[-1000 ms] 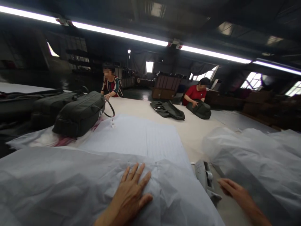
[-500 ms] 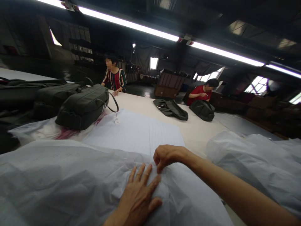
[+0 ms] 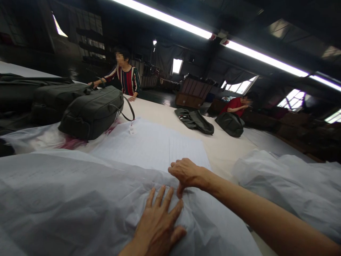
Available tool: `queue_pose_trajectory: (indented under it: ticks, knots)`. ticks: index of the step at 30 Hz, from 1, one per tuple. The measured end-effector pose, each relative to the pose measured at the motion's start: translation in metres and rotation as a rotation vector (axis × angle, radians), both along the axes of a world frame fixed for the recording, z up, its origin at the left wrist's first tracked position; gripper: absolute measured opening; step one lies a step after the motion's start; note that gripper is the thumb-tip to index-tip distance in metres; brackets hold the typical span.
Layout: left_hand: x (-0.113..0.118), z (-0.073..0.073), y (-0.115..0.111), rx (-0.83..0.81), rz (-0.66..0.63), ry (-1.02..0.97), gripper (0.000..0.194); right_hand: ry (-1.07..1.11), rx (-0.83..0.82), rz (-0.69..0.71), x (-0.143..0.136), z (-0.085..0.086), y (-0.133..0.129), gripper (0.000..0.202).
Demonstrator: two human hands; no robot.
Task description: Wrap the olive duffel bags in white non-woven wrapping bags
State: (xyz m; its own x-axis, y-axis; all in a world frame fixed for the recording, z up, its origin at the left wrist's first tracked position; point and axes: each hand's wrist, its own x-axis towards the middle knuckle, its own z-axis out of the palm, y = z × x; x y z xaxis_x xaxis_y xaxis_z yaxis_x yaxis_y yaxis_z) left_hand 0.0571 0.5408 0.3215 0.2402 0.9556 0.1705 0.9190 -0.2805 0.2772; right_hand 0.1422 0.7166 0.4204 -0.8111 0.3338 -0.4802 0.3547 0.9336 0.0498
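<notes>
A large, wrinkled, whitish translucent plastic bag [image 3: 87, 199] fills the near side of the table, with a greyish shape showing through it. My left hand [image 3: 160, 217] lies flat on it, fingers spread. Just beyond its fingertips, my right hand [image 3: 185, 174] is at the bag's far edge. Its fingers are curled and its thumb points down onto the creased plastic, close to my left index finger. The plastic seems caught in the right hand, though the fingers' undersides are hidden. White paper sheets [image 3: 157, 142] lie flat just past the bag.
Dark green duffel bags [image 3: 93, 110] stand at the left, one with a hanging tag [image 3: 132, 130]. More crumpled plastic [image 3: 282, 177] lies right. Across the table [image 3: 151, 110] are a flattened dark bag [image 3: 194, 121], another dark bag [image 3: 230, 123] and two people, in stripes [image 3: 129, 80] and red [image 3: 234, 106].
My right thumb has moved away from its curled fingers; my left hand stays flat. The striped-sleeved person now reaches to a duffel bag. The person in red leans lower.
</notes>
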Motion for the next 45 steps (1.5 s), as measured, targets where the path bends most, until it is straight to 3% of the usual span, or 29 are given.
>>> queue_pose_trajectory:
  ticks: [2,4,8,11,14,16,20,23,25,28,31,35,41,45]
  knots:
    - [0.000,0.002,0.000,-0.011,0.001,0.005,0.065,0.080,-0.033,-0.089,0.010,0.002,0.012,0.077]
    - [0.000,0.005,0.000,-0.028,-0.006,0.001,0.064,0.191,-0.090,-0.227,0.025,0.007,0.021,0.086]
    - [0.000,0.009,0.000,-0.061,-0.011,-0.025,0.063,0.518,-0.198,-0.456,0.053,0.013,0.012,0.048]
    - [0.001,0.009,-0.001,-0.056,0.002,-0.051,0.065,0.610,-0.347,-0.505,0.067,-0.004,-0.017,0.052]
    - [0.002,0.011,-0.002,-0.043,0.015,-0.070,0.067,0.480,-0.452,-0.479,0.074,-0.029,-0.039,0.067]
    - [0.002,0.013,-0.002,-0.040,0.017,-0.074,0.066,0.426,-0.474,-0.498,0.075,-0.035,-0.041,0.074]
    - [0.001,0.016,-0.001,-0.068,0.009,-0.064,0.063,0.657,-0.410,-0.696,0.074,-0.013,-0.036,0.082]
    - [0.001,0.017,-0.003,-0.062,0.030,-0.106,0.060,0.788,-0.395,-0.705,0.073,-0.008,-0.050,0.073]
    - [0.001,0.019,-0.008,-0.037,0.022,-0.186,0.068,0.767,-0.386,-0.663,0.073,-0.026,-0.062,0.069]
    - [-0.008,0.027,-0.013,0.013,-0.007,-0.310,0.083,0.691,-0.307,-0.585,0.074,-0.067,-0.069,0.071]
    - [-0.036,0.038,-0.018,0.046,0.025,-0.255,0.070,0.742,-0.260,-0.564,0.070,-0.094,-0.065,0.067]
    - [-0.103,0.052,-0.028,-0.055,0.169,-0.061,0.037,0.761,-0.224,-0.602,0.064,-0.091,-0.067,0.064]
    - [-0.206,0.054,-0.048,-0.108,0.335,-0.095,0.041,0.759,-0.181,-0.606,0.063,-0.087,-0.076,0.061]
    - [-0.227,0.051,-0.052,-0.127,0.344,-0.188,0.044,0.776,-0.178,-0.607,0.060,-0.091,-0.076,0.060]
